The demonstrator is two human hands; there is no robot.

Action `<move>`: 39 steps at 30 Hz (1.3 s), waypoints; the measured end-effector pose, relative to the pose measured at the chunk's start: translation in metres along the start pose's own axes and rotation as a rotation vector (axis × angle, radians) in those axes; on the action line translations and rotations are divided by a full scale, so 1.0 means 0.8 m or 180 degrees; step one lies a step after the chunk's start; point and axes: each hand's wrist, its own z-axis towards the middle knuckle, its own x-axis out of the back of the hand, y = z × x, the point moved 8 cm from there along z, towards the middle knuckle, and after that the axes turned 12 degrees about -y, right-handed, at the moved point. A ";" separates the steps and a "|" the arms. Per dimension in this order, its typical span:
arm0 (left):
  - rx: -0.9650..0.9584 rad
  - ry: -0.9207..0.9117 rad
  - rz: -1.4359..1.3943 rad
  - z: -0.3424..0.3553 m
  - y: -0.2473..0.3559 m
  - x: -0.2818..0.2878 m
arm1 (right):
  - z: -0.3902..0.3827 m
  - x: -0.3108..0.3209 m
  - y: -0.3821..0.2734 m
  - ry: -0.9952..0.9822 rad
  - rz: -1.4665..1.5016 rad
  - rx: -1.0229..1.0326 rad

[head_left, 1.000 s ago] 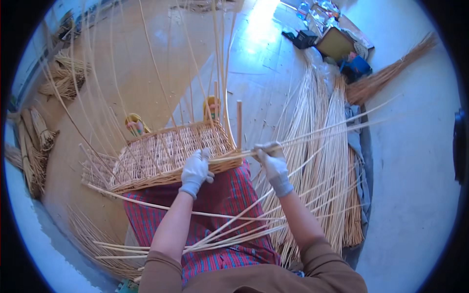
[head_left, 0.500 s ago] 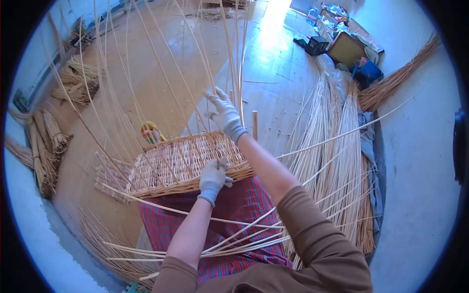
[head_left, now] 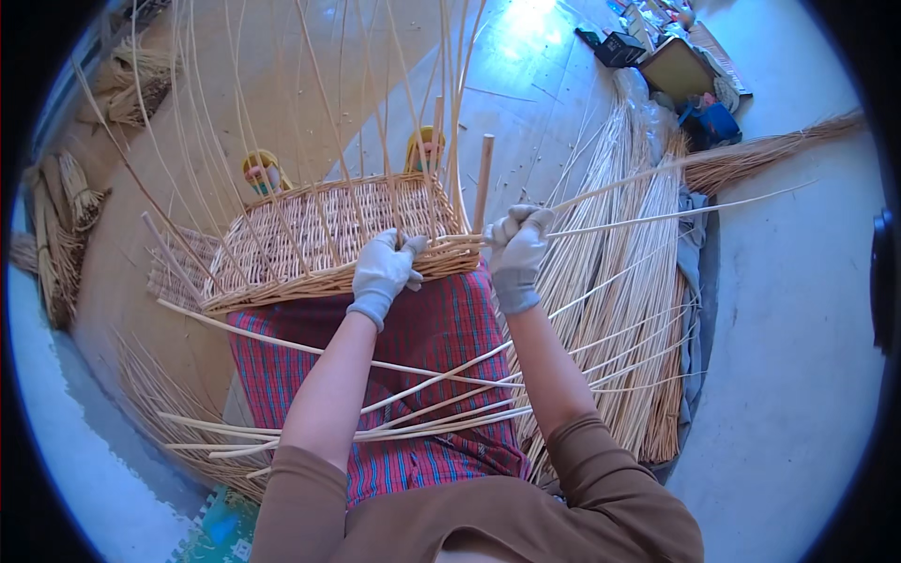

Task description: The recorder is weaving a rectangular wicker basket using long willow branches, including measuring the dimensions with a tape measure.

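Note:
A woven wicker basket panel lies tilted across my lap on a red-and-blue striped cloth, with thin rods rising from it. My left hand, in a pale glove, is closed on the braided near edge, its fingertips partly hidden. Just off the panel's right corner, my gloved right hand has its fingers wrapped round a wicker rod that runs out to the right. A second rod passes below it. A wooden peg stands up beside the right hand.
Long wicker rods lie in a heap on the right, near a brown bundle. Loose rods cross my lap. Bundles lie along the left wall. A black box and a blue container stand far right.
My right hand has come down from among the upright rods to the panel's right corner, now gripping a rod drawn out rightward. My left hand still grips the near edge.

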 end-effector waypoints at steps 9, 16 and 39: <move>0.0087 0.0568 -0.0543 0.013 0.015 -0.022 | -0.009 -0.039 -0.017 -0.0202 -0.0317 -0.0055; -0.0038 0.0379 -0.0346 0.025 0.003 -0.005 | -0.010 -0.022 -0.049 -0.0279 -0.0771 -0.0328; -0.1457 0.0015 0.3676 -0.252 -0.031 0.104 | -0.304 -0.142 0.071 -0.3867 -0.2977 -0.2133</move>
